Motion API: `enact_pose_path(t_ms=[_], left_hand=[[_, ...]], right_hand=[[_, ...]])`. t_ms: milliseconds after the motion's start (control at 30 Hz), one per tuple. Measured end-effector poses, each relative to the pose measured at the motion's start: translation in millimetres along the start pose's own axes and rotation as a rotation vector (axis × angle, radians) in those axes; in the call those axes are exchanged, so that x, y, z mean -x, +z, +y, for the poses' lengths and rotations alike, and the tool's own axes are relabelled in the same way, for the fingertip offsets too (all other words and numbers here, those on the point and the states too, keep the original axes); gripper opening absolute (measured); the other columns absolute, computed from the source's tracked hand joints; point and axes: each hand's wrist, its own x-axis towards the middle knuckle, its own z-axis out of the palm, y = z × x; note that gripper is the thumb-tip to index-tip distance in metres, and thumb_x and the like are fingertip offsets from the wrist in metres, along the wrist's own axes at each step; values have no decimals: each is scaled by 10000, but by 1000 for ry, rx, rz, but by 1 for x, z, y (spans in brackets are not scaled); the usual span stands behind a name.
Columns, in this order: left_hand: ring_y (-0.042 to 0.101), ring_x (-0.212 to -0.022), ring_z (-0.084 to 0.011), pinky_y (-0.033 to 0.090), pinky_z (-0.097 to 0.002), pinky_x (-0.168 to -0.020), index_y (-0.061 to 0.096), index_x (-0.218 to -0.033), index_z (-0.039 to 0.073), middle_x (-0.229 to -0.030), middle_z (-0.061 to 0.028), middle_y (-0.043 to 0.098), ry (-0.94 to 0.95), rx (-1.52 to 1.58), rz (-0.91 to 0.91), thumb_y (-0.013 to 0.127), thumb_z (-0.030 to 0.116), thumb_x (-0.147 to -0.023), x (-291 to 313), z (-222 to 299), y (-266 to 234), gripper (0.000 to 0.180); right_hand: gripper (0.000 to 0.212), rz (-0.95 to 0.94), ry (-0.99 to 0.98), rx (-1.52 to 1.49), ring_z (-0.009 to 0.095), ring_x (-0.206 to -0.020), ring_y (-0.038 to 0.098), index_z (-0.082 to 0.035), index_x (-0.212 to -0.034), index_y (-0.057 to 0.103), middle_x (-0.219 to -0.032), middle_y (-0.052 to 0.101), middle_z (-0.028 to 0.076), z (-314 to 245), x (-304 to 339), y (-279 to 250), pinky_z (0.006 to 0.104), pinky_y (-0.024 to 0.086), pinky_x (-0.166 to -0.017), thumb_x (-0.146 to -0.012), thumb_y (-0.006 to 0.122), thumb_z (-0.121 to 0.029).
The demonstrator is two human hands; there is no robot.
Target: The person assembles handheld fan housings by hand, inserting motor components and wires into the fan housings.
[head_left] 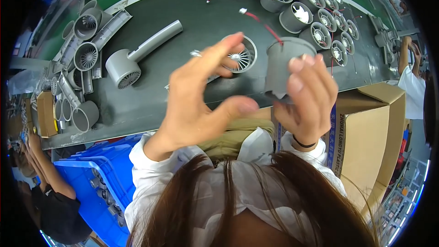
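The right hand (308, 98) grips a gray cup (280, 64) in its fingers, above the surface (206, 27); left of the cup are the left hand (196, 100), fingers spread apart, and a grilled ring (243, 59).

Smooth, matt grey plastic cup (280, 71); glossy blue plastic crate (75, 176); matt cardboard box (363, 139)

a factory assembly floor, and it's plain to see: across the far right of the long dark workbench (137, 112), rows of matching grey fan cups (318, 35); at its left end, a heap of grey housings (86, 56); by its near side, a blue crate (75, 176) of parts and a cardboard box (366, 139); off its ends, a black-shirted person (59, 212) left, a white-sleeved person (411, 87) right.
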Motion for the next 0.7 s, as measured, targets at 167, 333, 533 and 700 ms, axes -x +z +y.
enact_pose_path(t_ms=[167,333,533,700], left_hand=[[620,-930,-171,491,-297,-841,374,-1356,15,-1132,-158,612,-261,651,-97,776,44,-715,-1,11,16,757],[576,-1011,-158,466,-281,-870,351,-1348,-11,-1093,-103,577,-92,567,36,703,-72,-728,7,-1,20,716],[540,-1147,-225,451,-344,-948,363,-1357,-69,-1290,-157,509,71,539,46,627,-134,-715,14,-7,20,698],[471,-1262,-323,428,-362,-984,428,-1315,-93,-1386,-199,451,121,291,41,570,-156,-678,13,-7,11,656]], right_hand=[[321,-42,-127,-150,307,-1081,582,-15,-1117,547,-1129,639,155,-5,2,13,423,464,-956,-833,658,-115],[812,-129,-31,-565,456,-1271,359,-82,-1332,322,-1370,354,326,5,5,15,533,236,-1078,-672,785,-176],[1003,72,511,-1092,396,-1344,310,-14,-1411,324,-1455,259,303,-1,-9,12,511,275,-1078,-612,858,-303],[783,-232,605,-1224,266,-1177,528,65,-1284,434,-1302,497,241,6,-13,11,356,429,-986,-613,831,-7]])
